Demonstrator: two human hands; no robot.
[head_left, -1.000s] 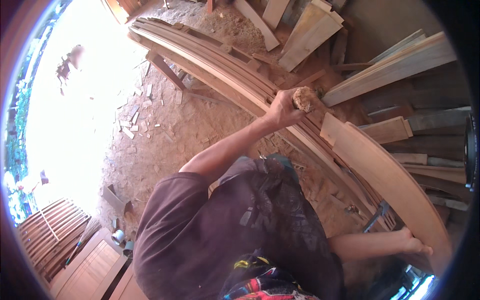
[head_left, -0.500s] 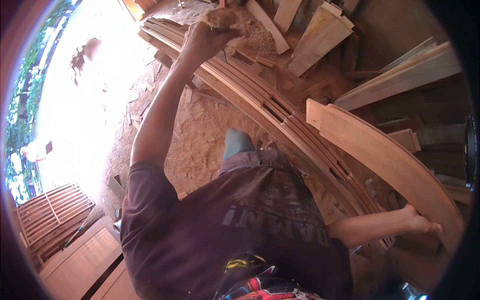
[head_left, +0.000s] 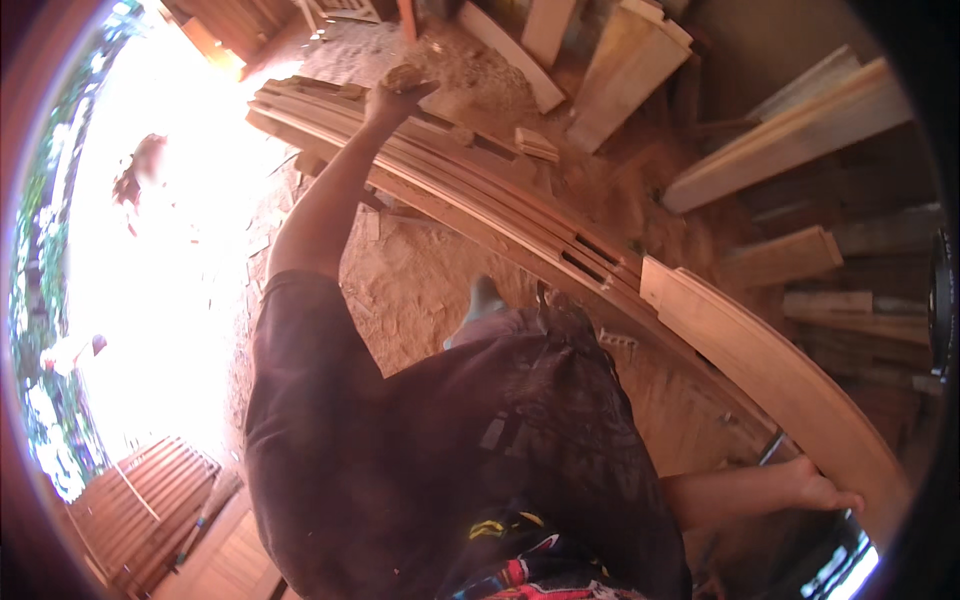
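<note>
My left hand (head_left: 393,104) is stretched out to the far end of a stack of long wooden strips (head_left: 470,185). Its fingers are closed round a rough tan clump (head_left: 404,77), which looks like wood shavings; its exact kind is unclear. At the lower right, my right hand (head_left: 826,488) grips the near part of a wide, smooth wooden board (head_left: 775,365), its fingertips partly hidden at the edge. The board's far end overlaps the strips, where slots (head_left: 590,262) are cut; I cannot tell if it touches them.
Sawdust and offcuts cover the floor (head_left: 400,270). Planks (head_left: 630,70) lean at the back, and thick boards (head_left: 790,145) jut in from the right. A slatted wooden panel (head_left: 150,510) stands at the lower left. Beyond it, in bright light, is another person (head_left: 145,170).
My right hand has moved slightly down and left with the board, whose far end now lies over the strips. My left hand still holds the tan clump. The view has shifted.
</note>
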